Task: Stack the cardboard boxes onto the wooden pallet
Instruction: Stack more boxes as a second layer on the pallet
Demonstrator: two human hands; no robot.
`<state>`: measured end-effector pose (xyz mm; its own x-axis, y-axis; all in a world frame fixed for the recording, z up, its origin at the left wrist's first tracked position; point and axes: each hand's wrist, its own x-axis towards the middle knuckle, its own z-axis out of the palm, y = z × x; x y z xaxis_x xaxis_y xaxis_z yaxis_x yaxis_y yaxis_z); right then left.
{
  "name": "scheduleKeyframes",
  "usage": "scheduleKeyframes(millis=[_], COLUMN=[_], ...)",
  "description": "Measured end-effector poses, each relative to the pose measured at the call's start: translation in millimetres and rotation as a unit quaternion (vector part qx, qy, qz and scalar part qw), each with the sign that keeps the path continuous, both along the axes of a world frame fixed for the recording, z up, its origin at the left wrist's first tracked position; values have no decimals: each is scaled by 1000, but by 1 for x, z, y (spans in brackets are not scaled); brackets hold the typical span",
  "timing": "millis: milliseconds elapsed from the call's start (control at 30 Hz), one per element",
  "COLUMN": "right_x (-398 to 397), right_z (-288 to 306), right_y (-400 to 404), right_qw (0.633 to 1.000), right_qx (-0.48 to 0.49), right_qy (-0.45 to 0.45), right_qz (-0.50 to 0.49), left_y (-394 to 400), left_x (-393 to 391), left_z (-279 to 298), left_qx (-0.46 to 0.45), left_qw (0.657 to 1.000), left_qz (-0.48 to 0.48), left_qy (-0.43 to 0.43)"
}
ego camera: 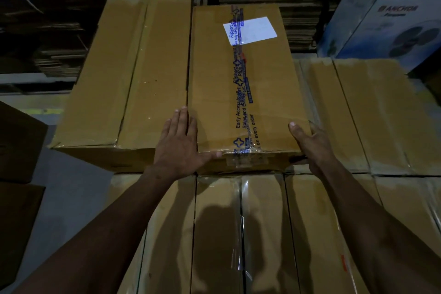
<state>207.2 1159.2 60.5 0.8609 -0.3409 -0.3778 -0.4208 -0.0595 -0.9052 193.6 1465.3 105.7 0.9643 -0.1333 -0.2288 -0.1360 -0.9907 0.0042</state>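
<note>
The taped box (245, 93) sits atop stacked boxes (238, 222). The left hand (179, 143) lies flat, fingers straight, on its near-left corner. The right hand (310, 143) grips its near-right corner.

A dim warehouse or packing storeroom. Tall stacks of flattened brown corrugated cardboard sheets (71, 19) fill the back wall. Sealed brown cardboard cartons (262, 234) lie packed side by side in layers, one with blue printed courier tape and a white shipping label (250, 30). A white-and-blue boxed fan carton (386, 14) stands at the right, above a grey concrete floor (71, 186).
</note>
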Motion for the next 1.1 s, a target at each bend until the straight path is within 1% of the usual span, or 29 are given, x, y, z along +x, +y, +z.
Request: scheduleKeyframes(millis=[167,300,433,567,967,1100], right_x=[3,2,1,1,2,2], right_z=[-5,-4,0,3,9,6], right_y=[-3,-4,0,2,4,3], right_qw=[1000,1000,1000,1000,1000,1000], right_qx=[11,5,-5,-11,20,6], right_qy=[-6,-7,-5,-4,21,22], right_qz=[3,8,3,0,-12,-8], left_y=[-1,-4,-3,-5,-3,-2], left_x=[1,-2,-4,-4,-6,-5], left_z=[-6,-5,-1,-2,-7,-9], left_qx=[54,79,106,109,89,87], left_qw=[998,996,993,993,995,995], left_qz=[-24,-34,-45,-39,-42,-47], left_qy=[0,-7,6,9,-15,-20])
